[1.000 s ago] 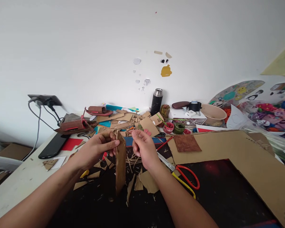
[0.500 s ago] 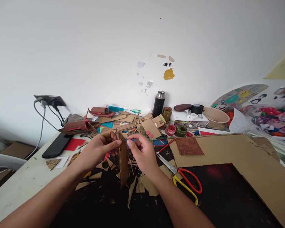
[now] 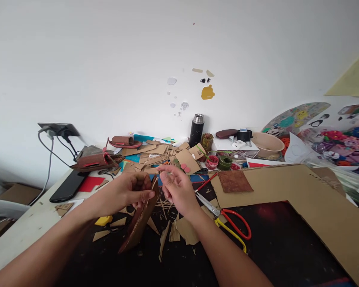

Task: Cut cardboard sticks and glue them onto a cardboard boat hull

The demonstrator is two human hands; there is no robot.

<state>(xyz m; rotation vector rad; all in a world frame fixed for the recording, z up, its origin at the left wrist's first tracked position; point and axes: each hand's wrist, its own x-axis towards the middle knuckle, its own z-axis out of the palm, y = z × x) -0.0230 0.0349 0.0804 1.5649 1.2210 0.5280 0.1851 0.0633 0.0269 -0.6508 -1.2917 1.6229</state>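
A piece of cardboard (image 3: 142, 221), painted reddish brown on one face, is pinched near its upper end between the thumb and fingers of my left hand (image 3: 139, 189). It stands on edge and leans, its lower corner down over the dark work surface. Just right of its top edge is my right hand (image 3: 179, 193), thumb pressed toward curled fingers; whatever they may hold is too small or hidden. Scissors (image 3: 218, 213) with one red and one yellow handle lie open beside my right wrist. Cardboard scraps (image 3: 164, 239) and thin strips are strewn below both hands.
A large cardboard sheet (image 3: 311, 195) covers the right side, with a brown painted square (image 3: 235, 181) on it. Paint jars (image 3: 225, 162), a black thermos (image 3: 196, 131) and a scrap pile (image 3: 158, 150) stand behind. Small model boats (image 3: 92, 160) and a phone (image 3: 69, 186) are at left.
The cardboard piece has tilted from nearly upright, its lower end swinging left toward my left forearm. Both hands stay close together near its top. The camera view has shifted slightly.
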